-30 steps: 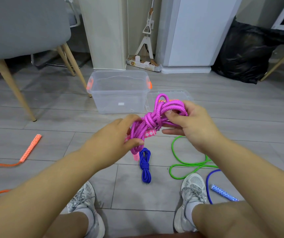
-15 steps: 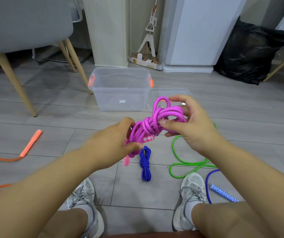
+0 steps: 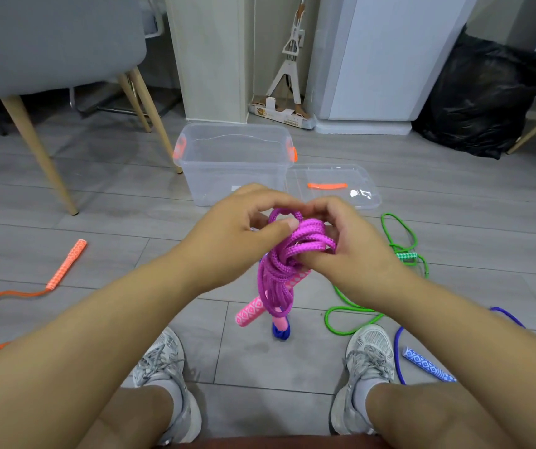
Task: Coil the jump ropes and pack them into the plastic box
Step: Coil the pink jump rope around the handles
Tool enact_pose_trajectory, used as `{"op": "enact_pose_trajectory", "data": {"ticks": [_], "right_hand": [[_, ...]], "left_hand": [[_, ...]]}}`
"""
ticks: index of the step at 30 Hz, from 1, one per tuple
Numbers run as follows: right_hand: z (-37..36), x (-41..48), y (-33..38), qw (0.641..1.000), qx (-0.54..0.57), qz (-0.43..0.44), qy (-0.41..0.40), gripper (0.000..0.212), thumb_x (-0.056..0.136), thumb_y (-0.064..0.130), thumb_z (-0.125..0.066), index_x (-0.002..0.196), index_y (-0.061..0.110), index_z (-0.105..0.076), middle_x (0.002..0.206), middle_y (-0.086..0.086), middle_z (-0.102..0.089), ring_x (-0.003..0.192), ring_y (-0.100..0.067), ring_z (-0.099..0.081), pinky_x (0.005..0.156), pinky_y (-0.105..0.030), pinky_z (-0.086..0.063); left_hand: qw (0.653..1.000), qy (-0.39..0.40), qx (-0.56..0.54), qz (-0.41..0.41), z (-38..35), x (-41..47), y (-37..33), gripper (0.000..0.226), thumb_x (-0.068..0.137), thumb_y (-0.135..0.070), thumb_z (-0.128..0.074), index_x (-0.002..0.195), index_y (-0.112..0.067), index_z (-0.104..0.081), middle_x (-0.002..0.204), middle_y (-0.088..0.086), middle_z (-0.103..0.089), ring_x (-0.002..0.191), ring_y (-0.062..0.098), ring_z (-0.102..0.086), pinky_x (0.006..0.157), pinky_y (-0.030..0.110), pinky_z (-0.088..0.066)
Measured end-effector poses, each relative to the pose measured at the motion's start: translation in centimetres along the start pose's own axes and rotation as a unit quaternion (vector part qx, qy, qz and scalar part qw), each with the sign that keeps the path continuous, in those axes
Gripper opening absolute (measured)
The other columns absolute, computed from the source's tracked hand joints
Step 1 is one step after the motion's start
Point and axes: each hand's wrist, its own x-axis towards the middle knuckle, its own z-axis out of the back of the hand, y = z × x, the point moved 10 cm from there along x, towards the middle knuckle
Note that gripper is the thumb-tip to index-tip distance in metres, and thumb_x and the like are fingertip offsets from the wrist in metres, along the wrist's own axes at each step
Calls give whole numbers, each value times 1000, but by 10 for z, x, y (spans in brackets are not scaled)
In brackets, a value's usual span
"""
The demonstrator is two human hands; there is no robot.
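Note:
A coiled purple jump rope (image 3: 287, 254) with pink patterned handles (image 3: 249, 312) hangs in the air between my hands. My left hand (image 3: 237, 234) pinches its upper loops with thumb and fingers. My right hand (image 3: 344, 244) grips the loops from the right side. The clear plastic box (image 3: 234, 163) with orange latches stands open on the floor just beyond my hands. Loose on the floor lie a green rope (image 3: 357, 311) at right, a blue rope (image 3: 397, 351) by my right shoe, and an orange rope (image 3: 65, 267) at left.
The clear lid (image 3: 331, 176) lies right of the box. A small blue coil (image 3: 281, 332) sits under the hanging handles. A grey chair (image 3: 49, 92) stands at left, a black bag (image 3: 487, 98) at back right, a mop (image 3: 287, 76) behind the box. My two shoes are near the bottom.
The bundle has swung from lying sideways to hanging down, handles dropping lower. My left hand moved up from the knot to the top loops, meeting my right hand.

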Motion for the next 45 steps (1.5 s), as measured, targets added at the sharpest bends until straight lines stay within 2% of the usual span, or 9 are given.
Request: {"op": "enact_pose_trajectory", "data": {"ticks": [4, 10, 15, 22, 25, 29, 33, 40, 45], "right_hand": [[5, -1, 6, 999, -33, 21, -20, 44, 73, 1, -72, 91, 34, -50, 87, 5, -64, 82, -16, -65, 74, -43, -55], [5, -3, 16, 992, -103, 65, -45, 41, 73, 3, -74, 77, 34, -48, 83, 9, -64, 79, -5, -60, 68, -25, -49], [2, -7, 21, 989, -101, 88, -62, 44, 71, 4, -76, 74, 34, -44, 95, 12, -64, 93, -13, -62, 73, -40, -53], [-3, -8, 23, 987, -114, 97, -60, 37, 72, 6, -77, 75, 25, -45, 96, 31, -59, 97, -3, -59, 77, -35, -51], [-5, -10, 25, 987, -112, 102, -61, 37, 71, 11, -78, 75, 27, -45, 93, 38, -59, 97, -1, -59, 76, -30, -50], [-2, -7, 21, 989, -94, 88, -74, 36, 72, 7, -76, 76, 25, -45, 98, 26, -62, 96, -6, -62, 79, -36, -52], [-6, -9, 23, 987, -105, 100, -64, 39, 72, 8, -76, 74, 29, -44, 98, 27, -60, 95, -7, -61, 76, -34, -51], [-4, -8, 21, 987, -112, 91, -68, 39, 73, 13, -76, 76, 32, -42, 97, 26, -62, 92, -6, -60, 77, -28, -47], [-7, -7, 23, 980, -158, 109, -52, 41, 77, 18, -74, 76, 40, -39, 103, 9, -67, 92, -13, -61, 74, -33, -46]], "left_hand": [[1000, 28, 4, 5, 4, 1, -1, 33, 80, -15, -67, 99, -41, -63, 107, -6, -58, 89, 16, -66, 88, 35, -54], [996, 10, 86, -7, 10, -2, -3, 50, 78, 1, -67, 118, -28, -60, 107, -13, -43, 91, -6, -58, 77, 18, -55], [975, 12, 219, -29, 10, -5, -8, 53, 79, -8, -66, 129, -22, -56, 111, -8, -43, 89, 12, -61, 83, 21, -51], [943, 1, 318, -97, 8, -4, -15, 47, 82, -11, -65, 128, -18, -58, 118, 1, -55, 84, 9, -50, 89, 26, -47], [931, -6, 345, -122, 6, -5, -18, 41, 78, -10, -66, 119, -13, -65, 108, 4, -62, 77, 14, -53, 78, 26, -51], [918, -15, 365, -152, 1, -5, -23, 33, 66, -9, -58, 95, -4, -73, 81, 12, -68, 62, 30, -64, 56, 38, -57], [906, 10, 385, -173, 1, -5, -21, 36, 74, -24, -51, 96, -7, -74, 84, 10, -70, 70, 28, -68, 57, 39, -58], [896, -11, 411, -167, 0, -5, -21, 36, 75, -23, -39, 80, -10, -72, 65, 6, -61, 58, 29, -59, 49, 36, -51], [954, -28, 291, -65, 13, -5, -16, 22, 75, -18, -56, 84, -24, -75, 61, -5, -64, 57, 12, -55, 57, 23, -45]]}}
